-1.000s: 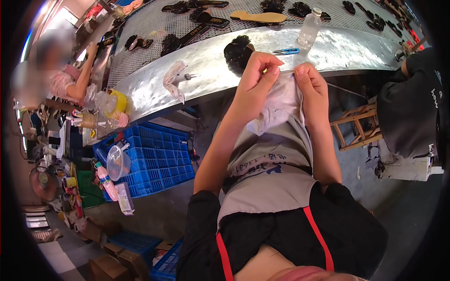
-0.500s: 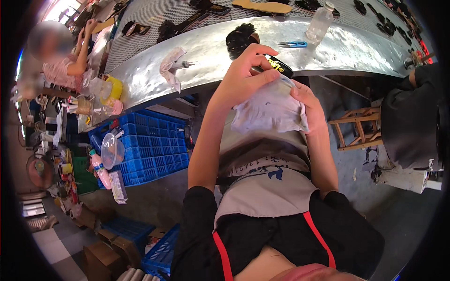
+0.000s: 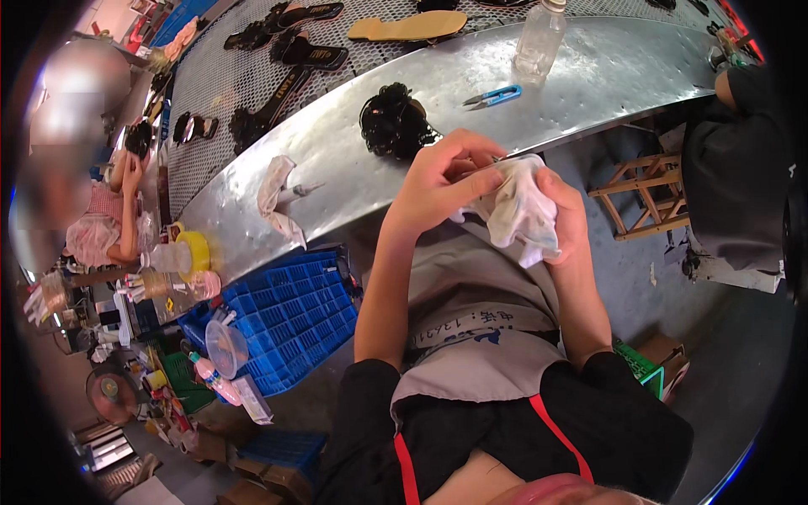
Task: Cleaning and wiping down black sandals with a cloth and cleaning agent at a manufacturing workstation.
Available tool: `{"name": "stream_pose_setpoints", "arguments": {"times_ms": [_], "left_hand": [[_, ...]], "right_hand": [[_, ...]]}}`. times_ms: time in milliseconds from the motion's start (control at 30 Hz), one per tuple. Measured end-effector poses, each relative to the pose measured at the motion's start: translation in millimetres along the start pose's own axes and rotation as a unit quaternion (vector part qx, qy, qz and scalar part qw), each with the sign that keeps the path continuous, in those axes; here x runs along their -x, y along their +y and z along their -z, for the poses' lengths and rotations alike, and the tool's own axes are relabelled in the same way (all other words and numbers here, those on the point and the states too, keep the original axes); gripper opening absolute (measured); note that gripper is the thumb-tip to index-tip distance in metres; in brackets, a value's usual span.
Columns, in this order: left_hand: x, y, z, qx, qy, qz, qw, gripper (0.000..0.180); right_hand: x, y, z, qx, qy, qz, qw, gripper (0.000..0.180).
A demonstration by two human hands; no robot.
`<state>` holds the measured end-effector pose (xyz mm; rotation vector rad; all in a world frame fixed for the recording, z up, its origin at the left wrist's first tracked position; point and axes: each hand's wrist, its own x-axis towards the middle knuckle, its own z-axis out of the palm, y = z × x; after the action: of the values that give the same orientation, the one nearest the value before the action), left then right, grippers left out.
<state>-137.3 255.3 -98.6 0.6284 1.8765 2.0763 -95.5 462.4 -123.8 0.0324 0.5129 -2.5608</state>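
A slide sandal (image 3: 389, 122) with a black ruffled upper is held at the near edge of the metal bench (image 3: 337, 139), its toe end pointing away from me. My left hand (image 3: 450, 181) is closed around the sandal's near part, thumb against the cloth. In my right hand (image 3: 566, 210) a stained white cloth (image 3: 522, 210) is bunched up against the sandal's heel end. Cloth and fingers hide the insole. Just beyond the hands lie blue thread snips (image 3: 495, 97).
A clear bottle (image 3: 539, 42) stands behind the snips. Left of me lie a crumpled cloth (image 3: 273, 198) with a syringe-like tube and a yellow tape roll (image 3: 195, 251). More sandals (image 3: 311, 56) rest on the mesh. Blue crates (image 3: 290, 320) stand below. A co-worker (image 3: 97, 227) sits far left, another person (image 3: 732, 181) right.
The cloth, spread flatter before, is now bunched around the heel end, covering the black insole that showed. My view has turned, so the bench appears more tilted.
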Motion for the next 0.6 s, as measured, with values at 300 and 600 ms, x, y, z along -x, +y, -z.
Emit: {"name": "stream_pose_setpoints", "arguments": {"times_ms": [300, 600], "left_hand": [[-7, -11, -48, -0.345, 0.161, -0.129, 0.916, 0.028], [-10, 4, -85, -0.633, 0.054, -0.152, 0.757, 0.041]], "right_hand": [[-35, -12, -15, 0.195, 0.201, 0.126, 0.952, 0.026], [-49, -54, -41, 0.255, 0.217, 0.248, 0.909, 0.024]]}}
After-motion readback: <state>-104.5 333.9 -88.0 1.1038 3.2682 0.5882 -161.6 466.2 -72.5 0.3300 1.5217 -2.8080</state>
